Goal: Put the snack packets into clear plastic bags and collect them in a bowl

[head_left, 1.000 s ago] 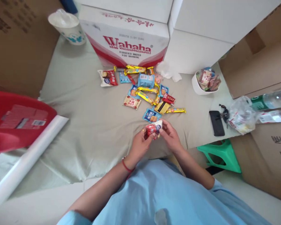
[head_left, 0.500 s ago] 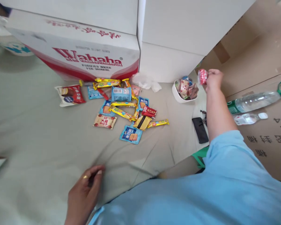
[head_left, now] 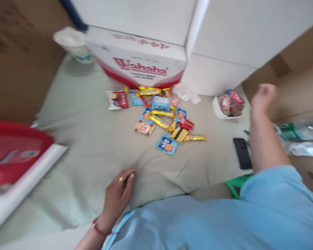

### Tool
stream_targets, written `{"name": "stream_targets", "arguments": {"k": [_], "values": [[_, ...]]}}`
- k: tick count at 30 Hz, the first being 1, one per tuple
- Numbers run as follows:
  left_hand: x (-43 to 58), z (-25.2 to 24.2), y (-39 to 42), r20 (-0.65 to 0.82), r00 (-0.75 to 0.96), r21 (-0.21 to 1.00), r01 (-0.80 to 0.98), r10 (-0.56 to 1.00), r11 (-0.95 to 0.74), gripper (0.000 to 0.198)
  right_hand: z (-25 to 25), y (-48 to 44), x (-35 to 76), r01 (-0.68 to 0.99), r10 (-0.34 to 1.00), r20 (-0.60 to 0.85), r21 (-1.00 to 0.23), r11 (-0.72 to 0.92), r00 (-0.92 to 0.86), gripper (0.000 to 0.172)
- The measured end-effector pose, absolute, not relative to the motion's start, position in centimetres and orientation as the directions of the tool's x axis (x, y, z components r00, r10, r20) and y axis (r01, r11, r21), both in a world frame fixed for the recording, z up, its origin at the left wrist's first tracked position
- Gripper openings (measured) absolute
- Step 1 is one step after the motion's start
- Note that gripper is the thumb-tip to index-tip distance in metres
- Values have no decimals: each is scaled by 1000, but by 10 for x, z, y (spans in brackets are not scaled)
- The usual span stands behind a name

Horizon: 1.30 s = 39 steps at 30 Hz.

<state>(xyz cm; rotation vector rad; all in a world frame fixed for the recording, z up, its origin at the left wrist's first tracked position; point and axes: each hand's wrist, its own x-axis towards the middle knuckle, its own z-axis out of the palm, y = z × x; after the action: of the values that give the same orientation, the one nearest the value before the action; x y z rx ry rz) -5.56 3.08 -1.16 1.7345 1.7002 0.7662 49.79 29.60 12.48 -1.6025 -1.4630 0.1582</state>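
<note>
My left hand rests flat on the grey-green cloth, fingers together and stretched forward, holding nothing. My right hand is raised just right of the white bowl, blurred by motion, its fingers curled; I cannot see anything in it. The bowl holds several wrapped snacks, with a red packet on top. A heap of snack packets in yellow, blue and red wrappers lies on the cloth in front of the Wahaha carton.
White boxes stand behind the carton, brown cardboard at both sides. A black phone, plastic bottles and a green stool are at the right. A red tub and a white roll lie at the left. A paper cup stands far left.
A second ago both hands held a red-and-white packet. My right hand carried it to the bowl; the packet no longer shows in that hand. My left hand dropped to the cloth.
</note>
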Motion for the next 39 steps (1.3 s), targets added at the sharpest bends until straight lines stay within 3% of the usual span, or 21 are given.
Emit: {"name": "stream_targets", "arguments": {"k": [2, 4, 6, 9, 12, 15, 17, 21, 26, 30, 32, 35, 39], "values": [[-62, -1, 44, -16, -61, 764, 643, 998, 52, 33, 109, 261, 477, 813, 696, 601, -581, 45, 392, 40], [-69, 5, 67, 18, -130, 778, 625, 991, 68, 32, 77, 212, 450, 908, 814, 516, -418, -34, 268, 34], [-77, 8, 103, 76, -170, 776, 629, 983, 49, 28, 38, 154, 423, 937, 885, 438, -349, 5, 159, 38], [-89, 5, 173, 174, -208, 739, 674, 963, 12, 27, -13, 77, 384, 908, 967, 255, -411, 78, 32, 43], [-96, -3, 249, 229, -308, 668, 740, 923, 81, 40, -38, 33, 355, 899, 975, 219, -432, 69, 30, 41], [-92, -15, 305, 130, -348, 641, 744, 929, 189, 68, -41, 23, 342, 898, 970, 235, -436, 54, 56, 37], [-80, -23, 321, 58, -256, 602, 780, 965, 170, 69, -39, 25, 339, 892, 972, 226, -451, 42, 68, 36], [-37, -36, 309, 15, -105, 569, 819, 994, 78, 60, -39, 29, 336, 887, 970, 228, -460, 29, 87, 32], [-8, -42, 269, 10, 34, 608, 793, 999, -33, 64, -39, 31, 332, 866, 960, 237, -499, -11, 149, 32], [-24, -43, 251, 97, -63, 664, 748, 993, -18, 69, -38, 46, 320, 835, 930, 272, -548, -61, 246, 39], [-26, -43, 247, 92, -99, 638, 770, 991, 17, 68, -40, 62, 308, 850, 954, 263, -526, 18, 143, 38], [-10, -43, 243, 46, -23, 582, 813, 999, -9, 67, -45, 98, 288, 865, 972, 224, -473, 170, -68, 35], [14, -41, 241, 22, 5, 620, 784, 1000, -17, 69, -37, 154, 283, 829, 970, 168, -507, 237, -175, 38]]}}
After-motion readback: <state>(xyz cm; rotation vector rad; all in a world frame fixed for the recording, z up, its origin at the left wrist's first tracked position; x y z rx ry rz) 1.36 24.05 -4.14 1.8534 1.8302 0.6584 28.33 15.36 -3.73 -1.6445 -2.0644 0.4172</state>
